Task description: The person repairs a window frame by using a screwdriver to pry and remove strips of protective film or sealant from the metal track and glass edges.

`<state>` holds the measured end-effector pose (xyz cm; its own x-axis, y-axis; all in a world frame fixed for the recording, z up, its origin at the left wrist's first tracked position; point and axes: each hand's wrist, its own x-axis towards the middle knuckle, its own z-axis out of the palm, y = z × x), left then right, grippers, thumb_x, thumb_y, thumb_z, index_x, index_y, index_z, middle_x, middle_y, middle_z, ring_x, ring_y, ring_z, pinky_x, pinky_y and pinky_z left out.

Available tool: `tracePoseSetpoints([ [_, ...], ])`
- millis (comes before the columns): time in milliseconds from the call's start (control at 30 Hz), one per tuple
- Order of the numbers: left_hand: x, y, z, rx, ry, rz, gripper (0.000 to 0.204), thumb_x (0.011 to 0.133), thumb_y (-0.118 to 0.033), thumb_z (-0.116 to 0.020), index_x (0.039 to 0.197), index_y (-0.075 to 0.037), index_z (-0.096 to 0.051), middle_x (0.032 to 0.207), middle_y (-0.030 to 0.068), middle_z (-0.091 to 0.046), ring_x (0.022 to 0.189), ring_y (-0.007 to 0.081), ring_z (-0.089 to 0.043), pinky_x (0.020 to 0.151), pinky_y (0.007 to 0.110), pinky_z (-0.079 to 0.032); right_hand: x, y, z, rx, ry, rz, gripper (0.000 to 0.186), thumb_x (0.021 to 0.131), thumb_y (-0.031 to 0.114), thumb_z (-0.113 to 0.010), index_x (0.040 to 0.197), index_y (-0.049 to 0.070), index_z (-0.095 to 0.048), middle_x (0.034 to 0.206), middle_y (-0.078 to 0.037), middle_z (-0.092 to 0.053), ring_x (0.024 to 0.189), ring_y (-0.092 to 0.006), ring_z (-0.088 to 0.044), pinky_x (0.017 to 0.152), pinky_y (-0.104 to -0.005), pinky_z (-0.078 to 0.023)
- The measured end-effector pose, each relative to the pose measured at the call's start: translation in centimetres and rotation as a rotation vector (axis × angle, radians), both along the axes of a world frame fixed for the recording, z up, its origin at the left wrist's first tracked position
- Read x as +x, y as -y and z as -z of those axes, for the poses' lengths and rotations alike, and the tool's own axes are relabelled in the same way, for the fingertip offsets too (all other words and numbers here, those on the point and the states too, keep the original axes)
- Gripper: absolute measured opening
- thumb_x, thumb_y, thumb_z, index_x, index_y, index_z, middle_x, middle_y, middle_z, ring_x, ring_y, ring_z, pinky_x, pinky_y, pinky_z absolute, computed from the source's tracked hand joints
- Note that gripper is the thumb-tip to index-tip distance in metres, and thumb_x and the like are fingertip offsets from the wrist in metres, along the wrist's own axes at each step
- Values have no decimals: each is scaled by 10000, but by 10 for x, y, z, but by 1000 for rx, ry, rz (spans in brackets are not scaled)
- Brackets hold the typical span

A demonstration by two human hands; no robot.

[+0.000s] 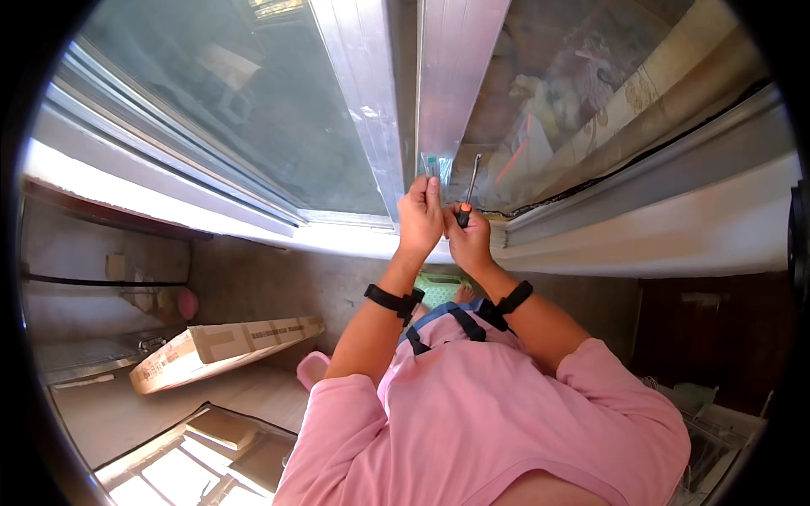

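My left hand (419,211) pinches a small clear plastic piece with teal on it (435,166), held against the lower part of a silver metal window frame (447,84); whether it is a packet or a fitting, I cannot tell. Just to its right, my right hand (469,239) grips a screwdriver (464,214) by its black and orange handle, metal shaft pointing up. A second silver frame upright (354,67) stands left of the hands, beside glass panes.
A white sill (616,236) runs below the window. Beneath me are a green perforated stool (439,287), a long cardboard box (228,346) on the left and a pink plastic item (312,368). A dark wooden panel (700,337) stands at the right.
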<state>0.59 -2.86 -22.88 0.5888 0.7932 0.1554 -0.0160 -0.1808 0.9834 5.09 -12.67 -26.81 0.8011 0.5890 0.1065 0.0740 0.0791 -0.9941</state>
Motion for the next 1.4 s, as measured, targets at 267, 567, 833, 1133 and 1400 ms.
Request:
tracePoseSetpoints([
  [267,-15,-17,-6,-38,2,195,277,986,-176,-541,777,-4,-486,568,50,-412,522,107,-395,473,314,-364,24,-45,-43,168,-156,182,186,889,171,-702,804,24,-624,637,61,-533,553,-27,-442,498,-217,-360],
  [567,12,6,-43,247,-262,-234,412,970,-308,-539,835,69,-631,617,246,-586,543,354,-590,558,424,-467,29,-49,-47,220,-173,193,167,873,137,-718,788,5,-662,654,65,-568,598,-22,-450,538,-214,-380],
  [833,32,10,-45,190,-189,-454,342,951,-241,-551,834,67,-640,628,227,-613,537,348,-609,547,397,-479,36,-45,-43,196,-138,121,148,867,133,-724,805,10,-669,660,47,-592,599,-22,-469,535,-207,-385],
  [1133,43,11,-37,362,-158,-622,211,902,-121,-553,789,47,-612,604,215,-600,510,348,-602,511,402,-472,42,-37,-49,183,-196,20,101,872,61,-699,794,7,-665,671,41,-604,601,-18,-472,527,-211,-398],
  [1400,58,20,-26,-93,95,-709,270,917,-124,-525,695,27,-551,599,102,-561,497,162,-486,493,325,-399,53,-36,-50,155,-110,-20,125,867,68,-707,775,2,-656,653,51,-574,571,-11,-435,497,-202,-353],
])
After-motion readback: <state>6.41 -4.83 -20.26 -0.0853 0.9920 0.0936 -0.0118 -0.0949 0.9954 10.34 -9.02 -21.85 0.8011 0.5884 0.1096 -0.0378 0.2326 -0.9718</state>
